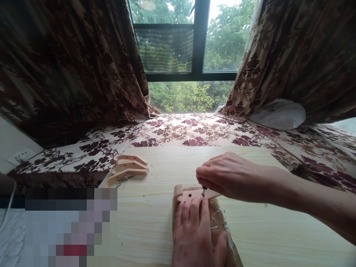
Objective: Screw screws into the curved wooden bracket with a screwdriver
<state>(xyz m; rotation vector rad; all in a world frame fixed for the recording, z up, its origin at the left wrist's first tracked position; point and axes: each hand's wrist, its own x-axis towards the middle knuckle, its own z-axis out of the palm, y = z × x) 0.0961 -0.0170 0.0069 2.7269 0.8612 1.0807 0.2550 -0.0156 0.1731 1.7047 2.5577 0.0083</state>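
While a wall socket [20, 156] is showing at the far left, below a flowered curtain [116, 66], 3 curved wooden pieces [130, 167] are lying close together near the left edge of my pale tabletop [158, 167]; nearer the middle, my left hand [193, 233] is lying palm down, its 4 fingers stretched out with their tips on another wooden piece [194, 192], its thumb standing apart over a brown block [218, 218] in clear wrapping; that wooden piece is resting across the block's far end, and 1 dark spot is showing on it just beyond my fingertips; behind all this, a window [198, 48] is looking onto green trees, and a flowered cloth [178, 129] is covering the ledge below it; just to the right of that spot, a small driver [204, 190] is standing nearly upright with its tip at the wooden piece, beside my left index fingertip; my right hand [222, 174] is clenching the driver's handle, which my curled fingers are mostly hiding; farther right, a whitish bag [279, 115] is slumping at the foot of the other curtain [258, 78].
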